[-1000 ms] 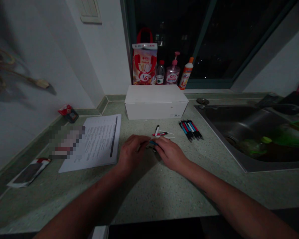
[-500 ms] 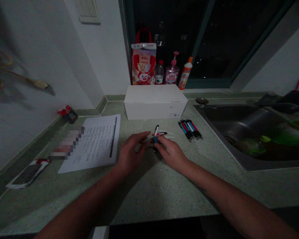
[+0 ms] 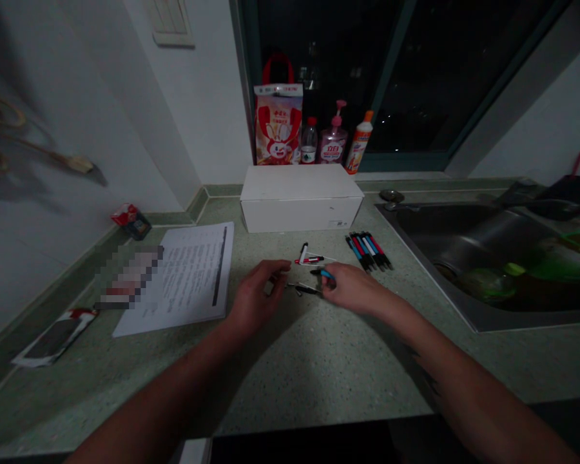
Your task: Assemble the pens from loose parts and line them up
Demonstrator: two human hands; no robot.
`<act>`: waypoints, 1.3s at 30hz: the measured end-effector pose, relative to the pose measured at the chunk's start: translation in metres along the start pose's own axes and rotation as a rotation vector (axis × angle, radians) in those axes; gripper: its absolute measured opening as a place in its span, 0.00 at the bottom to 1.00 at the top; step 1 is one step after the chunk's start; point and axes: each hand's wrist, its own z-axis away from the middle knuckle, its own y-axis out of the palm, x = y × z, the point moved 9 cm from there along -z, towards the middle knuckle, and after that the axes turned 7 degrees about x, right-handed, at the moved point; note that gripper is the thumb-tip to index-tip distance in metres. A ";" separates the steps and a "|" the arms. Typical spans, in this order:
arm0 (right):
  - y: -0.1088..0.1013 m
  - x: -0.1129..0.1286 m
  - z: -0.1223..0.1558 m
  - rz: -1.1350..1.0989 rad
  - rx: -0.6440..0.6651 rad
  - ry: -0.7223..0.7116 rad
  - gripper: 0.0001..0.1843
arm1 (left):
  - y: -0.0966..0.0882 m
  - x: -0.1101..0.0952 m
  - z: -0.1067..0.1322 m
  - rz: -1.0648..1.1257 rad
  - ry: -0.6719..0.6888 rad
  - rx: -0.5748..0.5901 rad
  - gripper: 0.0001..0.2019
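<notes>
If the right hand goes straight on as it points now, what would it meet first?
Probably the left hand; low down, the right hand may first touch the black piece. Depth is unclear.

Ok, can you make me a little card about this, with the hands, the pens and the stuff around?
Right hand: holding a blue pen piece with a black end
Left hand: fingers curved; can't tell if holding anything
Nearby: loose pen pieces
Lined up: row of pens
Behind: white box
Left side: printed papers
Right side: sink
</notes>
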 end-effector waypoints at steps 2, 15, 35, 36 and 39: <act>0.006 0.002 0.001 0.056 0.034 -0.011 0.06 | 0.002 0.001 0.000 0.005 -0.006 0.013 0.10; 0.010 -0.002 0.000 0.211 0.089 0.058 0.12 | 0.006 0.005 0.001 0.076 -0.063 0.045 0.10; 0.000 0.051 0.010 -0.299 -0.097 -0.376 0.07 | 0.008 0.019 -0.003 0.561 -0.277 0.013 0.05; -0.001 0.051 0.010 -0.295 -0.096 -0.377 0.08 | 0.000 0.018 -0.004 0.573 -0.269 -0.049 0.04; 0.002 0.050 0.011 -0.265 -0.084 -0.375 0.11 | -0.014 0.016 -0.005 0.593 -0.252 -0.159 0.03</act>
